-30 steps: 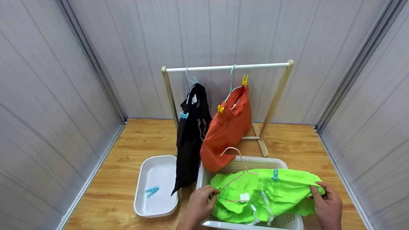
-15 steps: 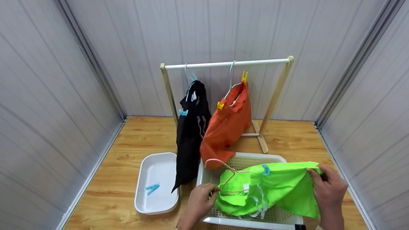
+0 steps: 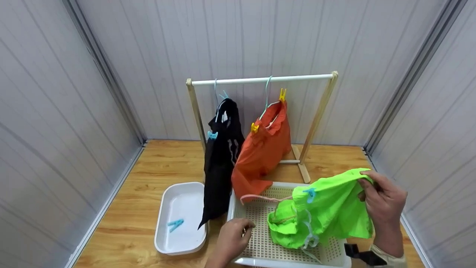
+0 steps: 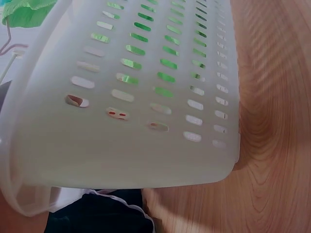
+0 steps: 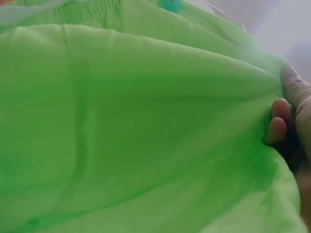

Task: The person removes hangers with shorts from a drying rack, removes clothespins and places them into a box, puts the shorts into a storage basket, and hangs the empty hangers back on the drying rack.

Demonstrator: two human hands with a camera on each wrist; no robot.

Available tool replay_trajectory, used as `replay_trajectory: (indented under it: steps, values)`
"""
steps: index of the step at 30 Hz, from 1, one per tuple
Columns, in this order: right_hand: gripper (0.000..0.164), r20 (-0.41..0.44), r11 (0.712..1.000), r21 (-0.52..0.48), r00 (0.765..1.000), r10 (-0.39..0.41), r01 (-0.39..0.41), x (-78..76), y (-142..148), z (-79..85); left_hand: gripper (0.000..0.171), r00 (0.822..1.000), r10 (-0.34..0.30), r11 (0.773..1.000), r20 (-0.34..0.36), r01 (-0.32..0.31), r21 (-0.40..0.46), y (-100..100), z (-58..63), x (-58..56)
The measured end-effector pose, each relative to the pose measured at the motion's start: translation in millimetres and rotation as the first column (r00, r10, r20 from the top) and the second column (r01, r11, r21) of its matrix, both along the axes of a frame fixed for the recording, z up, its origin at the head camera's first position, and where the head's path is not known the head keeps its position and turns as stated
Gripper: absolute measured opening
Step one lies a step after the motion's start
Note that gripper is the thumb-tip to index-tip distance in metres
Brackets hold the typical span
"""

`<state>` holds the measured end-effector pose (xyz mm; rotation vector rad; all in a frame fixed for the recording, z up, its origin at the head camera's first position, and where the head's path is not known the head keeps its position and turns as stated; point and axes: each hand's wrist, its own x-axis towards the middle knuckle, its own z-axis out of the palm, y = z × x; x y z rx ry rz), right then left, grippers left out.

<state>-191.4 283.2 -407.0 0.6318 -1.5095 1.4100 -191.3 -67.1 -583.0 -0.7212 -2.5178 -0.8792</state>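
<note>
Bright green shorts (image 3: 334,208), with an elastic waist and a white drawstring (image 3: 309,229), hang partly in the white basket (image 3: 256,260). My right hand (image 3: 386,199) pinches their upper right edge and holds it raised; in the right wrist view the fabric (image 5: 160,116) stretches away from the fingers. A blue clothespin (image 3: 311,195) is clipped on the waistband. A pink hanger (image 3: 256,197) sits in the waist opening, its hook pointing left. My left hand (image 3: 234,236) is over the basket's left rim, fingers loosely curled, apart from the shorts, with nothing visible in it.
Behind the basket, a rack (image 3: 256,80) carries black shorts (image 3: 219,175) with blue clothespins and an orange garment (image 3: 264,145) with yellow clothespins. Its hem droops over the basket's back left corner. A white tray (image 3: 189,193) on the left holds a blue clothespin (image 3: 175,224).
My left hand has let go of the green shorts' waist. My right hand has risen, drawing the shorts and hanger rightward. The hanger's hook has tipped lower and to the left.
</note>
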Motion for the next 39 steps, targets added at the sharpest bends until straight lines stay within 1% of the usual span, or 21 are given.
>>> replay_trajectory:
  steps: [2,5,8,9,11,13,15,17,21,24,25,27,28,31,34,39]
  values:
    - [0.019,-0.024,0.999,0.028,1.0,0.02,-0.019,-3.0,-2.3,8.2,0.017,1.0,-0.005,1.0,0.009,0.005,0.005,0.8,-0.5,1.6]
    - [0.021,-0.054,0.995,0.103,0.999,0.009,-0.003,-9.3,-8.8,17.8,0.018,1.0,-0.006,1.0,0.001,0.006,0.021,1.6,-1.2,1.7]
    - [0.023,-0.084,0.988,0.156,0.996,0.018,-0.005,-16.1,-18.4,23.5,0.017,1.0,-0.008,0.999,-0.014,0.009,0.051,1.2,-2.3,2.0]
    - [0.024,-0.09,0.985,0.173,0.996,0.006,0.01,-17.9,-22.0,24.9,0.017,1.0,-0.009,0.998,-0.019,0.01,0.063,0.9,-2.4,1.7]
    - [0.025,-0.093,0.981,0.195,0.996,0.002,0.017,-20.8,-28.5,27.3,0.017,0.999,-0.026,0.995,-0.018,0.028,0.1,0.3,-0.2,1.2]
    - [0.025,-0.096,0.977,0.215,0.995,0.014,0.007,-23.2,-33.7,28.9,0.018,0.998,-0.057,0.987,-0.005,0.057,0.153,-0.5,5.6,1.1]
    - [0.026,-0.098,0.972,0.237,0.995,0.025,-0.001,-26.1,-37.2,30.3,0.018,0.996,-0.091,0.974,-0.005,0.09,0.207,-1.0,15.9,1.2]
    - [0.028,-0.111,0.964,0.266,0.994,0.024,0.006,-30.2,-39.0,31.6,0.018,0.993,-0.121,0.957,-0.011,0.12,0.263,-0.9,31.9,2.0]
    - [0.031,-0.145,0.945,0.323,0.989,0.004,0.044,-39.3,-42.0,38.7,0.017,0.986,-0.144,0.924,-0.08,0.163,0.345,4.7,74.8,3.6]
    - [0.028,-0.158,0.933,0.358,0.987,0.019,0.039,-42.2,-44.9,48.2,0.018,0.98,-0.152,0.896,-0.126,0.191,0.401,11.1,106.6,7.5]
    - [0.028,-0.158,0.931,0.364,0.987,0.03,0.03,-42.1,-45.6,51.6,0.017,0.979,-0.159,0.888,-0.124,0.197,0.415,13.2,115.5,9.1]
    - [0.029,-0.159,0.925,0.378,0.987,0.033,0.03,-41.5,-45.6,58.9,0.017,0.978,-0.172,0.881,-0.118,0.206,0.426,17.4,129.7,10.7]
    - [0.03,-0.159,0.922,0.385,0.987,0.027,0.037,-40.8,-44.8,62.2,0.017,0.978,-0.181,0.881,-0.105,0.209,0.425,19.5,135.4,10.9]
    - [0.03,-0.15,0.921,0.388,0.988,0.019,0.041,-40.2,-41.9,70.8,0.018,0.98,-0.191,0.897,-0.063,0.2,0.394,24.0,148.0,8.5]
    - [0.027,-0.144,0.913,0.407,0.989,0.026,0.035,-42.6,-40.9,74.2,0.022,0.983,-0.173,0.918,-0.053,0.181,0.353,25.7,156.7,4.2]
    - [0.017,-0.119,0.868,0.495,0.992,0.043,0.022,-50.4,-46.6,68.1,0.029,0.989,-0.136,0.946,-0.064,0.149,0.288,32.9,164.3,-5.4]
